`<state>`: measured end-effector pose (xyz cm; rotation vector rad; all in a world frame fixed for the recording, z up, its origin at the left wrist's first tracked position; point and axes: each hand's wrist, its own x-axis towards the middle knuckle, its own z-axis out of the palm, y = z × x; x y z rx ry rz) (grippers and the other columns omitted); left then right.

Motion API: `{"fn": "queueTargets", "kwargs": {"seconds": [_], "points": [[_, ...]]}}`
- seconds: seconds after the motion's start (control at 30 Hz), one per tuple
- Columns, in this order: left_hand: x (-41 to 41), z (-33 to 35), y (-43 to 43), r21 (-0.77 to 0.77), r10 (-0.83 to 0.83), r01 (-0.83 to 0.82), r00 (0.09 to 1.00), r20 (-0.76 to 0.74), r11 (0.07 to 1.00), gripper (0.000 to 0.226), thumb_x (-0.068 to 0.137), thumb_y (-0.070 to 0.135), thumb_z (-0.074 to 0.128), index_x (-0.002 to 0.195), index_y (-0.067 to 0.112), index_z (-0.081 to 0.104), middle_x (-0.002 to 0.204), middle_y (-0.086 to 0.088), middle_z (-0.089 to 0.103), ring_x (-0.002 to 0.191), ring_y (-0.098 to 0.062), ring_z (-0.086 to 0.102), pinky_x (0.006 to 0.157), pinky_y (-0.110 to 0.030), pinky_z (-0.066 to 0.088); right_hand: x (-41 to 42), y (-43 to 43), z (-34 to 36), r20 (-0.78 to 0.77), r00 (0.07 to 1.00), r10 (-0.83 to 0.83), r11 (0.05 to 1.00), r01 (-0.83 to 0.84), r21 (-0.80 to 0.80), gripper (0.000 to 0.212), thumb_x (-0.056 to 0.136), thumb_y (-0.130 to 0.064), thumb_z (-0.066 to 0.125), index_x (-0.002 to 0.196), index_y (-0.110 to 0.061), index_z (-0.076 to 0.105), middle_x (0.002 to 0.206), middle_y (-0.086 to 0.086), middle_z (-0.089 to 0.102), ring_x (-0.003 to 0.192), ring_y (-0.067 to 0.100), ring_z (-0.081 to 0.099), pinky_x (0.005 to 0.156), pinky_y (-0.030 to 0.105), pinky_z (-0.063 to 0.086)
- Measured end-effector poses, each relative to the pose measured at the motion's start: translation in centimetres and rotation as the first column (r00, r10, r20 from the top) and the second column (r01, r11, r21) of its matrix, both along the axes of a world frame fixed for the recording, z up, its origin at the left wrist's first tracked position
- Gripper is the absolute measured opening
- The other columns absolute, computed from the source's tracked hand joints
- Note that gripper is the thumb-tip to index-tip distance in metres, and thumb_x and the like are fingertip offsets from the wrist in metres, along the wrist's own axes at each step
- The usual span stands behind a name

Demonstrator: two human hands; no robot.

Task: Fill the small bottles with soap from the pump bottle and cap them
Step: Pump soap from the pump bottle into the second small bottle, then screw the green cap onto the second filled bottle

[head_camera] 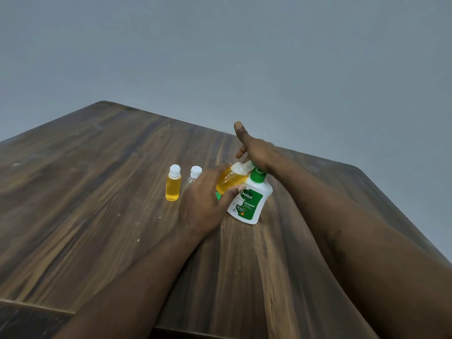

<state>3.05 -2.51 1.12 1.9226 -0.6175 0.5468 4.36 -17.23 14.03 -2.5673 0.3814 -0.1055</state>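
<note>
1. The left hand (pixel 205 201) grips the tilted, part-full small bottle (pixel 231 178), its open neck at the nozzle of the pump bottle (pixel 249 204), toward the table's (pixel 97 192) far right edge.
2. The right hand (pixel 256 152), thumb raised and grasping nothing, presses the pump head; short, straight-down strokes seem best.
3. Hold the neck under the spout and stop below the brim.

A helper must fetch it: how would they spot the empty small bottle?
On the wooden table, left of the white-and-green pump bottle, two white-capped small bottles stand side by side. The empty bottle is the right one, partly behind the left hand: clear, while the full bottle beside it holds yellow soap.
</note>
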Motion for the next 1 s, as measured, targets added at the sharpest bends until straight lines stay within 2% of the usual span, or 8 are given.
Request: {"fn": "queueTargets", "kwargs": {"seconds": [0.1,0.23,0.4,0.53,0.63,0.73,0.83,1.0], "points": [[-0.2,0.0,0.1,-0.027,-0.014,0.015,1.000,0.010,1.000,0.060,0.093,0.065,0.060,0.137,0.025,0.058,0.121,0.005,0.071,0.098,-0.013,0.065,0.080,-0.040,0.057,-0.1,-0.2,0.3,0.099,0.995,-0.025,1.000,0.026,-0.006,0.094,0.097,-0.081,0.010,0.098,-0.014,0.076,0.105,0.004,0.072,0.096,0.020,0.065,0.099,0.043,0.049],[-0.5,-0.1,0.2,-0.086,-0.027,0.028,1.000,0.009,0.996,0.058,0.093,0.068,0.056,0.132,0.026,0.058,0.112,0.008,0.071,0.094,-0.010,0.064,0.077,-0.039,0.057,-0.4,-0.8,1.0,0.300,0.950,-0.088,0.995,0.068,0.076,0.090,0.096,-0.083,0.016,0.079,-0.019,0.077,0.071,-0.002,0.076,0.077,0.018,0.072,0.091,0.048,0.056],[-0.7,-0.3,0.8,-0.139,-0.041,0.034,0.998,-0.046,0.990,0.046,0.093,0.065,0.059,0.120,0.027,0.055,0.105,0.012,0.064,0.096,-0.007,0.062,0.075,-0.035,0.056,-2.8,-0.4,1.2,0.600,0.783,-0.165,0.972,0.025,0.235,0.068,0.102,-0.069,0.035,0.070,-0.022,0.073,0.065,-0.005,0.071,0.072,0.017,0.070,0.085,0.051,0.057],[-0.4,-0.3,1.1,-0.131,-0.015,0.008,0.999,-0.050,0.991,0.041,0.095,0.058,0.060,0.119,0.026,0.051,0.107,0.010,0.059,0.093,0.000,0.056,0.074,-0.026,0.050,-6.0,0.0,-0.7,0.767,0.641,-0.031,0.999,0.034,0.012,0.041,0.101,-0.049,0.056,0.077,-0.017,0.066,0.070,-0.007,0.064,0.069,0.012,0.061,0.068,0.045,0.053],[-0.4,-0.3,1.1,-0.138,-0.036,0.030,0.998,-0.046,0.990,0.033,0.100,0.051,0.059,0.122,0.030,0.048,0.108,0.012,0.057,0.102,0.009,0.055,0.075,-0.017,0.046,-7.9,0.5,-3.0,0.841,0.536,0.075,0.991,0.058,-0.125,0.031,0.099,-0.038,0.063,0.079,-0.015,0.063,0.075,-0.004,0.062,0.071,0.016,0.058,0.065,0.042,0.049],[-0.8,-0.6,1.1,-0.160,-0.080,0.074,0.996,-0.032,0.984,0.035,0.102,0.047,0.055,0.130,0.026,0.052,0.109,0.019,0.060,0.103,-0.003,0.060,0.079,-0.021,0.048,-9.5,1.4,-5.5,0.871,0.465,0.157,0.980,0.036,-0.196,0.022,0.097,-0.026,0.068,0.081,-0.012,0.066,0.079,-0.002,0.065,0.075,0.018,0.059,0.067,0.035,0.047],[-1.8,-0.8,1.7,-0.201,-0.114,0.101,0.992,-0.053,0.974,0.029,0.102,0.043,0.054,0.126,0.026,0.055,0.105,0.018,0.062,0.097,-0.011,0.062,0.078,-0.031,0.050,-10.2,2.3,-8.0,0.835,0.498,0.233,0.969,-0.044,-0.244,0.014,0.094,-0.019,0.072,0.084,-0.011,0.068,0.081,-0.002,0.064,0.074,0.016,0.056,0.066,0.032,0.045],[-2.8,-1.9,4.5,-0.172,-0.154,0.129,0.977,-0.144,0.977,0.040,0.101,0.052,0.051,0.130,0.024,0.052,0.115,0.009,0.068,0.103,-0.015,0.066,0.088,-0.047,0.053,-10.1,3.6,-11.9,0.683,0.696,0.222,0.974,-0.127,-0.188,0.009,0.092,-0.028,0.071,0.091,-0.020,0.067,0.084,-0.011,0.061,0.075,0.003,0.049,0.065,0.024,0.043]]}}
